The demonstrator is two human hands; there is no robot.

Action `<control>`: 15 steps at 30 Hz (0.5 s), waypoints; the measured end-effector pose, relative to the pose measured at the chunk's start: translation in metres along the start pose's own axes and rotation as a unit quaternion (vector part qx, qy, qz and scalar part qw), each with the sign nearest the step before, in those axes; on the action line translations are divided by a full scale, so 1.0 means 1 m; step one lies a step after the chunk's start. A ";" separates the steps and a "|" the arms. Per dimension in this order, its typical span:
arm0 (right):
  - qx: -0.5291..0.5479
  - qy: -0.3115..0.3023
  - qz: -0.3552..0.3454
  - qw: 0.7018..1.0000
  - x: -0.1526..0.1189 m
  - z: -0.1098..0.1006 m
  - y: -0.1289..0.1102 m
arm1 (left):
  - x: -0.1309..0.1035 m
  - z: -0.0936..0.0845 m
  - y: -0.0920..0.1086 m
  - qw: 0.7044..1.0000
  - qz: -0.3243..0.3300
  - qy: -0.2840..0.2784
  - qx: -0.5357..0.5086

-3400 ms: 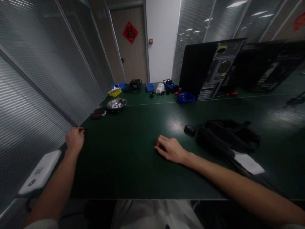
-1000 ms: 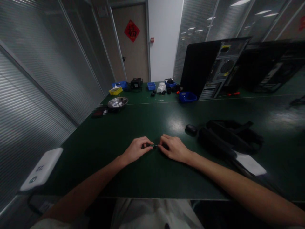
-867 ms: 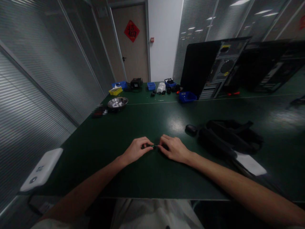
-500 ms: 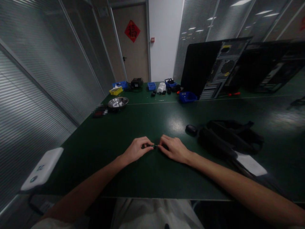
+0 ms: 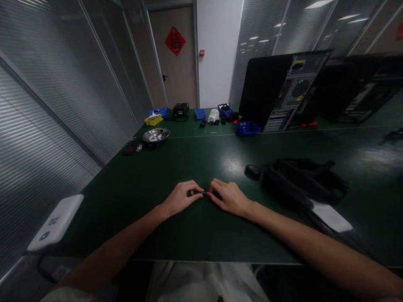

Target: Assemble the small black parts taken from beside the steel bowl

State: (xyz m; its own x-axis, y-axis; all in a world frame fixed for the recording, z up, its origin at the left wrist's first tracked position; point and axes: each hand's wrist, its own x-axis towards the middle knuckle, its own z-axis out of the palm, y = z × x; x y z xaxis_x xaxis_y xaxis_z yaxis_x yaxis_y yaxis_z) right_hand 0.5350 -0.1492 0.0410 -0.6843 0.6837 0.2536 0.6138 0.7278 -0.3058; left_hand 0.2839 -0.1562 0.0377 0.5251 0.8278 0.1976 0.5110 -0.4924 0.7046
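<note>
Both hands meet low over the green table (image 5: 189, 235), thumbs and fingertips pinched toward each other. Between them is a tiny dark part (image 5: 205, 193), too small to name, with a thin light tip toward the right. My left hand (image 5: 181, 196) is closed in a pinch on the left end of it. My right hand (image 5: 229, 196) pinches at its right end, the fingertips almost touching those of the left. Most of the small part is hidden by the fingers.
To the right lie a black mouse-shaped object (image 5: 252, 171) and a black bag (image 5: 302, 180) with a white sheet (image 5: 332, 217). A white box (image 5: 56, 222) is at the left edge. Farther back stand a metal bowl (image 5: 156, 136), a blue tray (image 5: 248, 128) and a computer case (image 5: 283, 92).
My right hand has shifted slightly left, bringing its fingertips closer to those of my left hand. The left hand stays in place, and less of the small part shows between them.
</note>
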 end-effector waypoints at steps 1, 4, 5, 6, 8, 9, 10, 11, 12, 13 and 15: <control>-0.003 0.000 -0.001 1.000 0.000 0.000 -0.001 | 0.000 0.000 0.000 1.000 0.001 -0.001 0.001; -0.008 0.005 -0.003 1.000 0.000 0.002 -0.001 | 0.000 -0.001 0.000 1.000 0.001 -0.002 0.005; -0.010 0.007 -0.003 1.000 0.000 0.002 -0.001 | 0.000 -0.001 0.000 1.000 0.000 -0.002 0.006; -0.010 0.008 -0.004 1.000 0.000 0.003 -0.001 | 0.000 -0.001 0.000 1.000 -0.001 -0.001 0.006; -0.009 0.008 -0.009 1.000 0.001 0.004 0.000 | 0.001 -0.001 -0.001 1.000 -0.004 0.001 0.006; -0.008 0.006 -0.013 1.000 0.001 0.004 0.000 | 0.001 -0.001 -0.001 1.000 -0.006 0.003 0.004; -0.007 0.004 -0.016 1.000 0.001 0.005 0.001 | 0.001 0.000 -0.002 1.000 -0.007 0.004 0.003; -0.008 0.002 -0.020 1.000 0.001 0.006 0.000 | 0.002 0.000 -0.003 1.000 -0.008 0.005 0.001; -0.010 -0.001 -0.022 1.000 0.001 0.006 0.000 | 0.002 0.000 -0.004 1.000 -0.008 0.006 -0.001; -0.012 -0.002 -0.023 1.000 0.001 0.007 0.000 | 0.002 0.000 -0.004 1.000 -0.009 0.007 -0.002; -0.015 -0.004 -0.025 1.000 0.002 0.007 0.000 | 0.003 0.001 -0.005 1.000 -0.009 0.009 -0.005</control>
State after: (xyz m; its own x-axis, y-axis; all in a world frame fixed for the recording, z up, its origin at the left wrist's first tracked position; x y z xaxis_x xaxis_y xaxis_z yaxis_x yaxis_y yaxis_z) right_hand 0.5309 -0.1488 0.0351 -0.7168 0.6464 0.2613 0.5909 0.7622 -0.2645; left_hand 0.2833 -0.1517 0.0338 0.5035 0.8413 0.1967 0.5131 -0.4743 0.7154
